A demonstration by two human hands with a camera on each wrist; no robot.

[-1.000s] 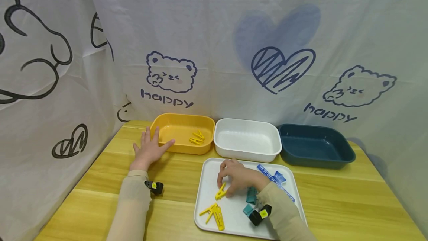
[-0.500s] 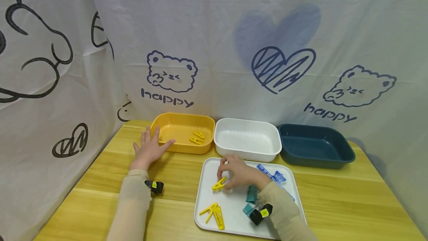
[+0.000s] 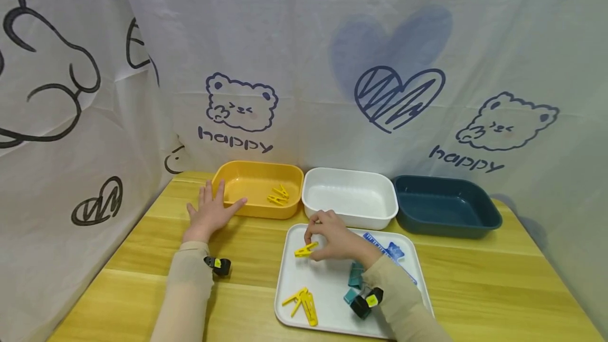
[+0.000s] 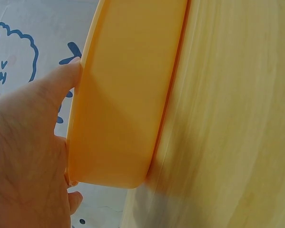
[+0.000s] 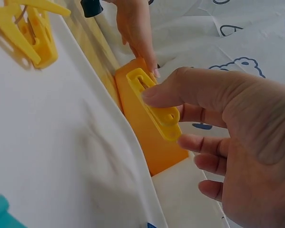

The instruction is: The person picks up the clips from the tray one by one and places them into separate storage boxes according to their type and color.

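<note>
Taking the tray's middle as the dial's centre, the left hand [image 3: 209, 218] stays at 10 o'clock, fingers spread and touching the rim of the yellow bin [image 3: 266, 211], unmoved from half a second ago. The right hand [image 3: 334, 239] has shifted toward 11 o'clock; thumb and finger pinch a yellow clip [image 3: 305, 249], which has come up with it over the tray's 10 o'clock part and now lies flatter.

The wood-grain counter [image 3: 252, 300] carries the yellow bin at 10 to 11, with two small yellow clips [image 3: 280, 191] inside, then the white bin [image 3: 349, 220] at 12 and the dark blue bin [image 3: 446, 228] at 2. On the white tray [image 3: 328, 284], more yellow clips [image 3: 310, 310] lie at 8, teal pieces [image 3: 355, 274] near the centre, a blue ruler [image 3: 377, 246] at 2. Behind hangs pale cloth [image 3: 313, 67] printed with bears, hearts and "happy".
</note>
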